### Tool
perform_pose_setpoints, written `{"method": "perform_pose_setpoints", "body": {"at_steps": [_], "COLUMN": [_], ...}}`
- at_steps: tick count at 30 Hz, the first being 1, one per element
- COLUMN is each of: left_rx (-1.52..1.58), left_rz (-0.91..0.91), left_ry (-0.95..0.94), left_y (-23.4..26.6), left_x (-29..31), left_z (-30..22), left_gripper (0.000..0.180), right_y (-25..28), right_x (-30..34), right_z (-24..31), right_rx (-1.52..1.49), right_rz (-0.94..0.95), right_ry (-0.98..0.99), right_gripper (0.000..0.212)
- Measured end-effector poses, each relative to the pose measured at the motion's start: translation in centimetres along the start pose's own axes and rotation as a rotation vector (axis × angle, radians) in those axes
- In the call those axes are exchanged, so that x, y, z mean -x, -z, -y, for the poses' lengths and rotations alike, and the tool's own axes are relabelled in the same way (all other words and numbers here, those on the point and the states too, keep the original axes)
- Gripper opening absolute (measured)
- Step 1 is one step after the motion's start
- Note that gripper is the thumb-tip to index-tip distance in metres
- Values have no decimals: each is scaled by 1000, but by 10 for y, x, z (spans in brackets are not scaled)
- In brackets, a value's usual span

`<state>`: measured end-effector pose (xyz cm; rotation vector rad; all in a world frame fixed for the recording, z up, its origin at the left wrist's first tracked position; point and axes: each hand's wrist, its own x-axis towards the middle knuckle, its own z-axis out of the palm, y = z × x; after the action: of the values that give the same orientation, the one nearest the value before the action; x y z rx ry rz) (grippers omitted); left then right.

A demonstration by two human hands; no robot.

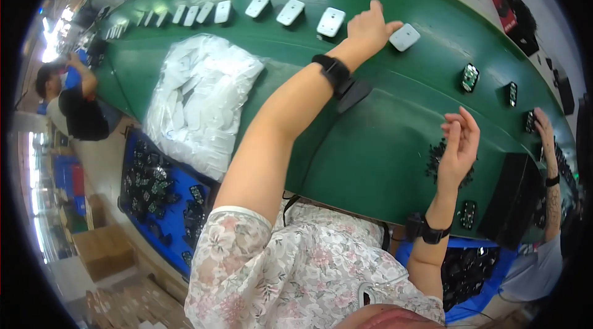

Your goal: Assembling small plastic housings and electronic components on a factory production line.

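Observation:
My left hand [370,29] reaches far across the green table, index finger stretched out and thumb pointing right. The thumb tip is at the edge of a white rounded plastic case [405,38]; I cannot tell if they touch. Just left of the hand lies another white case [331,22], the near end of a row running off to the left. My right hand [460,147] hovers over a pile of small black parts [435,159], fingers loosely apart, nothing visible in them. Beyond it lies a black-framed green circuit board [470,77].
A clear plastic bag of white cases [204,100] sits on the left. Blue bins hold dark parts at lower left [176,190] and lower right [509,267]. A black box [509,196] stands at right. A co-worker's hand [544,126] touches a black part [530,121]; another person sits far left.

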<state>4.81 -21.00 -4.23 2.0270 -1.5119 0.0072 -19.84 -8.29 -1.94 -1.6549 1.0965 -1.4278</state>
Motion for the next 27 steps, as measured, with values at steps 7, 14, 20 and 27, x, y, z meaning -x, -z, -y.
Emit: {"method": "perform_pose_setpoints", "body": {"at_steps": [7, 14, 20, 27], "left_rx": [-321, -551, -439, 194], "left_rz": [-523, 43, 25, -2], "left_ry": [-176, 246, 215, -352], "left_y": [114, 112, 117, 149], "left_x": [-27, -45, -41, 69], "left_z": [167, 237, 242, 85], "left_gripper": [47, 72, 57, 48], "right_y": [-6, -24, -34, -78], "right_x": [6, 10, 14, -6], "right_z": [1, 2, 17, 33], "right_rx": [16, -23, -45, -91], "right_rz": [10, 85, 152, 389], "right_ry": [5, -7, -5, -98], "right_gripper": [26, 26, 26, 53]}}
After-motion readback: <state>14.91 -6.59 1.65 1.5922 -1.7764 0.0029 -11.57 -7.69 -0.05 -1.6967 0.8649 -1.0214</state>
